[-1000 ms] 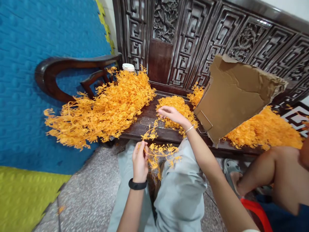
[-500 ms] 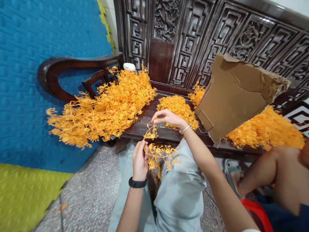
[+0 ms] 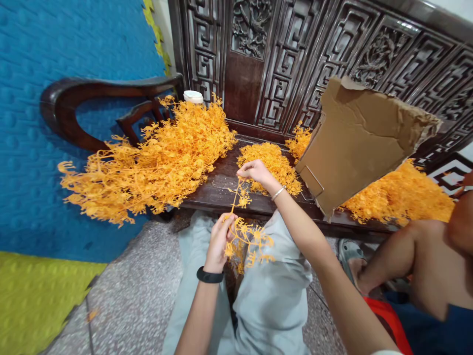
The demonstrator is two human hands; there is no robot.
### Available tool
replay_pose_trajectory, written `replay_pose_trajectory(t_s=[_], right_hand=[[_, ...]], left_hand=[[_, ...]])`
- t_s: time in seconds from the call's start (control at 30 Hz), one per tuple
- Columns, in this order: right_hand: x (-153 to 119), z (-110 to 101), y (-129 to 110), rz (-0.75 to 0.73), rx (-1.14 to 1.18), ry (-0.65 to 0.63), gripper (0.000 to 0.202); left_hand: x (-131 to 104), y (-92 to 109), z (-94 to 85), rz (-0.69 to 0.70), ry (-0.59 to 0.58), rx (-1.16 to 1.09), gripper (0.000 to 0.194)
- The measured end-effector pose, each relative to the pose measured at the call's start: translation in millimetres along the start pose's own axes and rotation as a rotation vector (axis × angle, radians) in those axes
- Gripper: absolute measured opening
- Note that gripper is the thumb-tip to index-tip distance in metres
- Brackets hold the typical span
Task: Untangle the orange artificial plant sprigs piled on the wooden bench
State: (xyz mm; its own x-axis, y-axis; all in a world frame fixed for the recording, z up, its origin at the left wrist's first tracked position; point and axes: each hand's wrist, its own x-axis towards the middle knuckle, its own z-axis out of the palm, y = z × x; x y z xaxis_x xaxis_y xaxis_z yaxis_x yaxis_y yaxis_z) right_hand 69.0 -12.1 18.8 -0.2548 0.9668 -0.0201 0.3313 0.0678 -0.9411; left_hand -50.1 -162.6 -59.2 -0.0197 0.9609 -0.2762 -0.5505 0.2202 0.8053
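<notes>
While our left hand point(image 3: 219, 241) pinches orange sprig point(image 3: 242, 229) in front of counter point(image 3: 218, 190), our right hand point(image 3: 257, 172), apart one second ago, now pinches its tip; we hold sprig steadier, at two places.

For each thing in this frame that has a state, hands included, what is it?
Left hand: closed on the orange sprig
Right hand: pinching the sprig's upper end
Orange sprig: upper stem straight, branches drooping
Leftmost heap: loosely piled, spilling beyond the bench
Middle heap: piled on the bench
Cardboard: standing tilted, edge ragged
White-topped container: partly hidden
</notes>
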Motion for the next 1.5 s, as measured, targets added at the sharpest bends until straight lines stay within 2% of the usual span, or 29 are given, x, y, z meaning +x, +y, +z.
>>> replay_pose_trajectory(t_s=[0.13,0.33,0.6,0.67,0.73,0.8,0.93,1.0,1.1,1.17,1.27,1.4,1.5], right_hand=[[0,2,0,0.031,0.056,0.043,0.011],[2,5,5,-0.047,0.079,0.105,0.011],[14,21,18,-0.108,-0.008,0.249,0.004],[16,27,16,-0.123,0.011,0.259,0.004],[19,25,11,-0.140,0.070,0.335,0.005],[23,10,5,-0.157,0.136,0.499,0.007],[30,-50,9,-0.193,0.248,0.869,0.015],[31,-75,22,-0.162,0.290,0.953,0.018],[31,-91,46,-0.068,0.303,1.026,0.023],[32,-92,57,-0.047,0.253,1.010,0.026],[34,-93,66,-0.030,0.140,0.893,0.035],[33,-97,72,-0.042,0.021,0.701,0.061],[27,-95,70,-0.003,0.019,0.571,0.078]], left_hand=[[-3,2,2.3,0.004,-0.013,-0.003,0.022],[-8,9,5.1,0.065,-0.006,-0.008,0.014],[-5,14,2.5,0.049,0.001,-0.071,0.020],[-5,16,1.0,0.062,0.006,-0.072,0.021],[-7,15,-1.2,0.062,0.008,-0.066,0.019],[-11,13,-4.0,0.027,-0.001,-0.043,0.016],[-16,9,-7.7,-0.008,-0.043,0.002,0.015],[-16,8,-6.9,0.025,-0.059,0.014,0.014],[-13,7,-2.6,0.066,-0.032,0.027,0.013],[-13,6,1.2,0.074,-0.008,0.017,0.014],[-14,5,6.3,0.055,-0.010,0.005,0.014],[-15,5,9.5,0.054,-0.017,0.011,0.014],[-15,6,8.7,0.073,-0.013,0.009,0.013]])
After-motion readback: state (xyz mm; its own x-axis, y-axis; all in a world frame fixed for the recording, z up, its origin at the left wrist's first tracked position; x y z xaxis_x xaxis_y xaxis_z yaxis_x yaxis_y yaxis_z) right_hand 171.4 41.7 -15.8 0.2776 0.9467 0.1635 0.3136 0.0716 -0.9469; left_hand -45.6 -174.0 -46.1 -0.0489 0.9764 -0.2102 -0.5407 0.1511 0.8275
